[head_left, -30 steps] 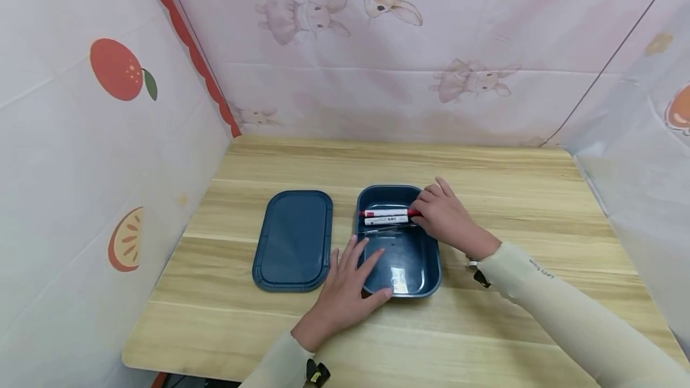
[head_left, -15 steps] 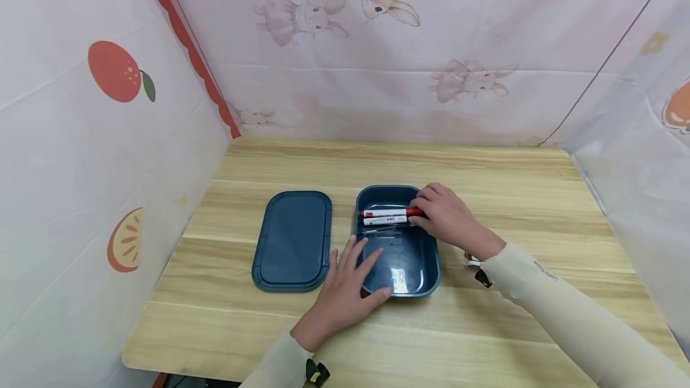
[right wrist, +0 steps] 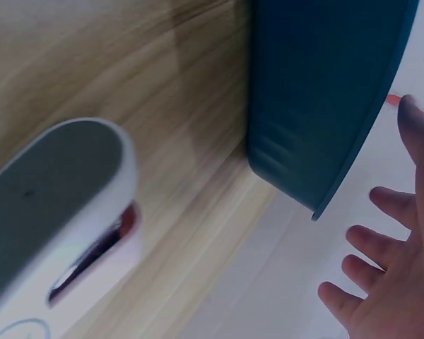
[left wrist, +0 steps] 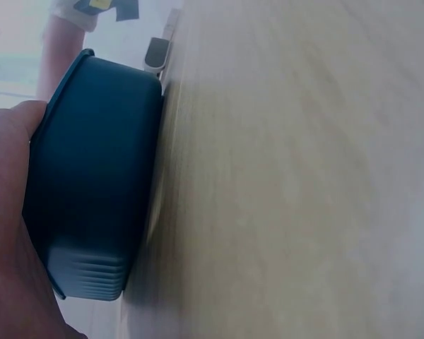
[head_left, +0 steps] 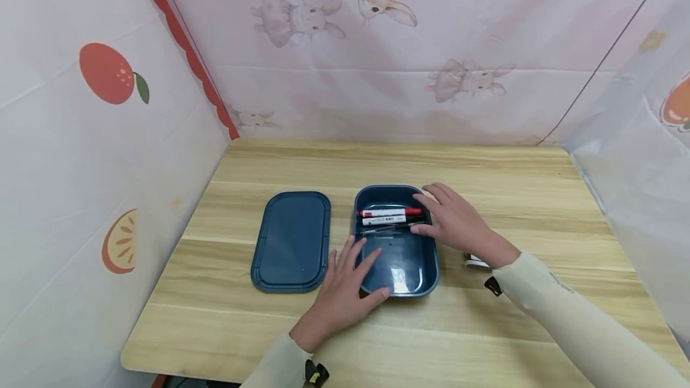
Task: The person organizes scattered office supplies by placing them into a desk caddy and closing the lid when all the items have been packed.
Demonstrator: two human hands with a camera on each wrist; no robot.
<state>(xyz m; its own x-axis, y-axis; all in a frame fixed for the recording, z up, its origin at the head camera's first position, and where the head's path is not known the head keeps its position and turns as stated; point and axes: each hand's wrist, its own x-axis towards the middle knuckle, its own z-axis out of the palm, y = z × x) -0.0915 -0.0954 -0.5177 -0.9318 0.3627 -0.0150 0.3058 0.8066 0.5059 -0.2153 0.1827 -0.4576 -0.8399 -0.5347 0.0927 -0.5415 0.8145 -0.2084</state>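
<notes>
Three writing tools lie crosswise in the far half of the blue plastic box [head_left: 387, 263] in the head view: a red-capped marker [head_left: 390, 212], a black-capped marker [head_left: 384, 220] and a slim clear pen [head_left: 390, 229]. The right hand [head_left: 457, 220] reaches over the right rim, its fingers parted and pinching nothing; the thumb sits close to the pen's right end, so a careless sweep could roll the loose pen out of line. The left hand [head_left: 341, 293] spreads its fingers over the left rim, thumb at the near edge. If it lifts away, a bump from the right could slide the box towards the lid [head_left: 291, 241], which lies flat on the counter [head_left: 215, 316].

In the left wrist view, the hand lies along the rim with no firm grip showing (part of it is cut off); pressing unevenly there might tip the box.

In the right wrist view, the fingers fan out beside the rim, well apart from what looks like a white-and-grey stapler [right wrist: 56, 205]. Drawing the forearm back low could knock that stapler, since it lies close under the wrist.
</notes>
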